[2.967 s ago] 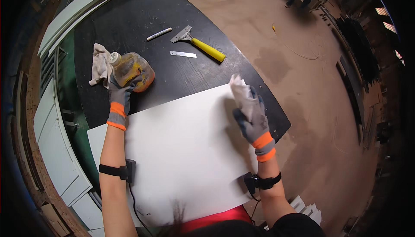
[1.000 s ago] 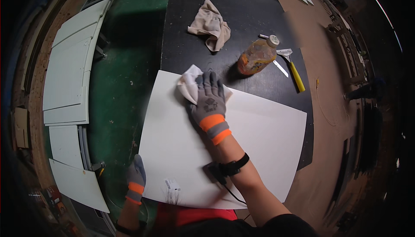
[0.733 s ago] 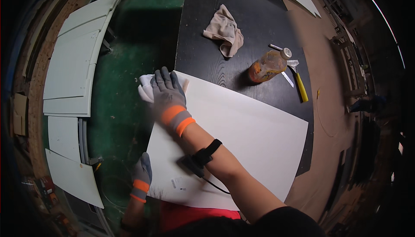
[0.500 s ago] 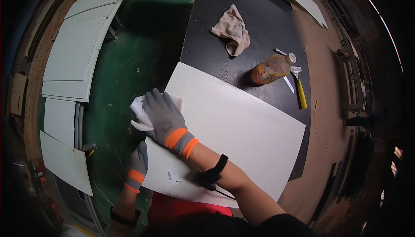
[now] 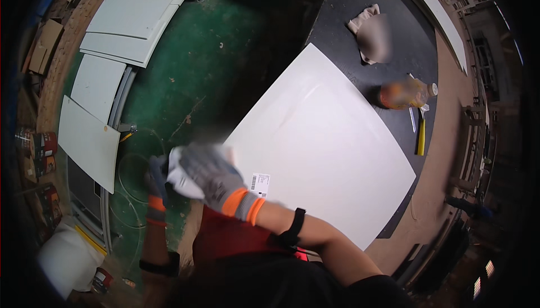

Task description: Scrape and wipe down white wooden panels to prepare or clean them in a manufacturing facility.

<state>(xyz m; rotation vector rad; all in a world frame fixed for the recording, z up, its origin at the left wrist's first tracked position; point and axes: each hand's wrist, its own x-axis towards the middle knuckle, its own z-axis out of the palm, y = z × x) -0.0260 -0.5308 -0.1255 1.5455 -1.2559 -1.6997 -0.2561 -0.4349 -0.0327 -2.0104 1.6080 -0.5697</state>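
A white rectangular panel [image 5: 320, 134] lies on a black table, with a small printed label [image 5: 260, 184] near its near left edge. At that panel's left corner, my right hand [image 5: 211, 172], in a grey glove with an orange-striped cuff, grips a bunched white cloth [image 5: 184, 177]. Motion blurs the fingers of this hand. My left hand [image 5: 157, 180], gloved the same way, hangs off the panel, just left of the cloth; it is dark and smeared, so its fingers cannot be made out.
On the black table [image 5: 340, 13] are a crumpled beige rag [image 5: 372, 35], a bottle [image 5: 405, 93] with orange contents lying or leaning, and a yellow-handled scraper [image 5: 421, 134]. More white panels [image 5: 121, 18] rest on a stand to the left, across the green floor [image 5: 208, 44].
My right hand has drawn the cloth nearer to me along the panel's left edge. My left hand has come up beside the cloth. The view has shifted to the left.
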